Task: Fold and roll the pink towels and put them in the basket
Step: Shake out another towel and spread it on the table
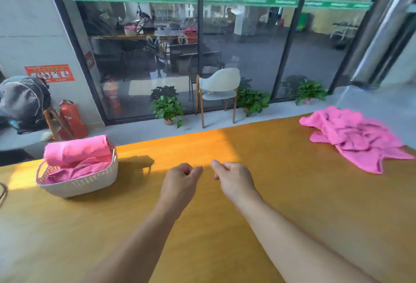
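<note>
While a white basket (77, 183) at the table's left already holds one rolled pink towel (76, 149) above another, a crumpled pile of pink towels (358, 138) waits far right. Left hand (180, 181) and right hand (234, 179) hover mid-table, fingers loosely curled, holding nothing, probably between towels.
</note>
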Tool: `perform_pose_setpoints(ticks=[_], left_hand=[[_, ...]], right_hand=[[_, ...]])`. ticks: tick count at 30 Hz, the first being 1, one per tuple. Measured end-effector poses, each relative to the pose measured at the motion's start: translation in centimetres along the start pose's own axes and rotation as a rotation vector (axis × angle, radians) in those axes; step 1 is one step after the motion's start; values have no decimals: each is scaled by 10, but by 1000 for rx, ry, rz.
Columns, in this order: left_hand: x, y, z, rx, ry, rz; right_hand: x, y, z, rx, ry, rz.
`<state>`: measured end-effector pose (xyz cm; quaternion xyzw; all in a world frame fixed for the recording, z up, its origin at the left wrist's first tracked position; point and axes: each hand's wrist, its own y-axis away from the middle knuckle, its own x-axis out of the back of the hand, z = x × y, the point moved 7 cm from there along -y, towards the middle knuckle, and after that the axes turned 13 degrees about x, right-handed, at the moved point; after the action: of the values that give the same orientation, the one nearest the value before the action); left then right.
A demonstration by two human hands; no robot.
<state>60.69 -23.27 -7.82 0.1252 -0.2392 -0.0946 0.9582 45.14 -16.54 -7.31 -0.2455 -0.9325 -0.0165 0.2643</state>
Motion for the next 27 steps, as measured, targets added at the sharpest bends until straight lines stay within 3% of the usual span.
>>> perform_pose_setpoints(ticks=[11,16,27], left_hand=[[-257,156,135,-224,48,-297],[-353,205,172,-225,37,-421],[-541,139,206,-69,36,-441]], right_hand=[[307,73,100,8,-16,252],[403,91,141,-24,-42,358],[524,37,268,-174,-132,380]])
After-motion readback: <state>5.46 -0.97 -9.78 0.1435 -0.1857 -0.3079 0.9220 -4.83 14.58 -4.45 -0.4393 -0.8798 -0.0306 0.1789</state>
